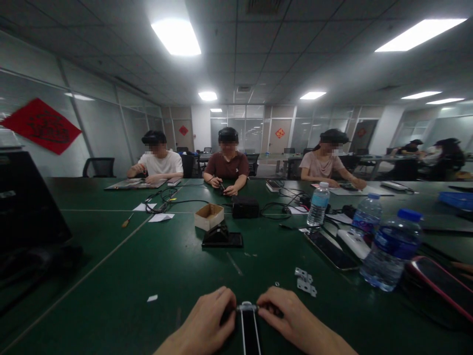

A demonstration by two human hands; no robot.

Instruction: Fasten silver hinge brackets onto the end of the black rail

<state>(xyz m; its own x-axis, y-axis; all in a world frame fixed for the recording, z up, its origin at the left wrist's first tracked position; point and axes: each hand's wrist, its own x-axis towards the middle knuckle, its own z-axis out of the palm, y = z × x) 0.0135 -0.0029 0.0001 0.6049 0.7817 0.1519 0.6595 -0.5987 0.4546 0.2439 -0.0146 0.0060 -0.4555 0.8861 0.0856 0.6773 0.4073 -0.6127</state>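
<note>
A long, narrow part with white edges and a dark middle [251, 333] lies in front of me, its near end cut off by the bottom of the view. Across its far end sits a silvery crosspiece [247, 306]. My left hand [212, 313] has its fingers closed at the left end of this crosspiece. At the right end my right hand [286, 311] pinches in the same way; a small dark bit shows by its fingers. Metal brackets with holes [306, 283] lie beyond my right hand, close to a small ring [277, 284].
Ahead are an open cardboard box [209, 217] and a black stand [222, 236]. Water bottles [392, 251], a phone [330, 250] and cables crowd the right. A monitor [31, 202] stands left, a brush [127, 220] beyond it. Several people sit across the green table [121, 276].
</note>
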